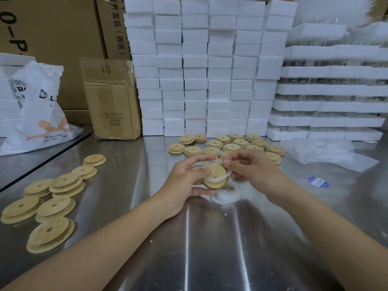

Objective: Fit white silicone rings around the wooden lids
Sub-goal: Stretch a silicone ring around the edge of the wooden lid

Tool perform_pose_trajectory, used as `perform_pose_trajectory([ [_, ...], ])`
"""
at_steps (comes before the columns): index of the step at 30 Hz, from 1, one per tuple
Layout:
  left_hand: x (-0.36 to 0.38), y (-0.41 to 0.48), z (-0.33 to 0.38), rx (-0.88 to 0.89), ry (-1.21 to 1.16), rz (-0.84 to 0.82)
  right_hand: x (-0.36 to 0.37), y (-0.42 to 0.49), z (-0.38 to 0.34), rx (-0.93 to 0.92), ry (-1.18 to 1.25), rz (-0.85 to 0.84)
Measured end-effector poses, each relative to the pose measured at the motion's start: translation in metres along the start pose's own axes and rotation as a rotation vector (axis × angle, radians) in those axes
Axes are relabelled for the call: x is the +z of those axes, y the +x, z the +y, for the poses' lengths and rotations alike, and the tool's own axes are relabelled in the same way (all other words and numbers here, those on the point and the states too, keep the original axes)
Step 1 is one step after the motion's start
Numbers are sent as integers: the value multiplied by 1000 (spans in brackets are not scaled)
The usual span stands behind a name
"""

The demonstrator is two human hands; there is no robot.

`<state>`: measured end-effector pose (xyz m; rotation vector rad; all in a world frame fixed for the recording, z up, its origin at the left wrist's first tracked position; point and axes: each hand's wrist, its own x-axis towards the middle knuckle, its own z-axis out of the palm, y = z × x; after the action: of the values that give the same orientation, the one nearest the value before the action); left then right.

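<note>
The wooden lid (217,170) was held just above the steel table (189,238), near its middle. It was judged light, rigid and smooth, best gripped by the rim so that the stepped edge was left free. The white silicone ring (219,178) was draped across the lid's face, partly seated and partly loose. It was judged soft and stretchy, and likely to snap back or slip off if released on one side. The lid was clasped by the left hand (186,181), whose fingers were curled about its left rim, the forearm reaching in from the lower left. The ring was pinched between thumb and forefinger of the right hand (249,166) at the lid's upper right and drawn taut. A small heap of spare rings (225,195) lay on the table directly beneath the hands.
</note>
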<state>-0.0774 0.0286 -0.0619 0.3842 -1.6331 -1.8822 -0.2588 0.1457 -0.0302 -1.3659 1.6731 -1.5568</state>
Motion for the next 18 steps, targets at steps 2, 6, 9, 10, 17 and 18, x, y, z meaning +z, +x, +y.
perform_pose_trajectory([
  [2,0,0,-1,7,6,4,0,0,1,7,14,5],
  [6,-1,0,-1,19,21,5,0,0,2,-12,18,-26],
  [9,-1,0,-1,19,30,-3,1,-1,1,-36,16,-33],
  [10,-1,0,-1,20,38,-6,1,-1,0,-42,21,-34],
  [17,-1,0,-2,31,60,-9,1,-3,-1,-78,-7,-44],
  [18,-1,0,-2,34,64,-9,1,-4,-2,-84,-17,-40],
])
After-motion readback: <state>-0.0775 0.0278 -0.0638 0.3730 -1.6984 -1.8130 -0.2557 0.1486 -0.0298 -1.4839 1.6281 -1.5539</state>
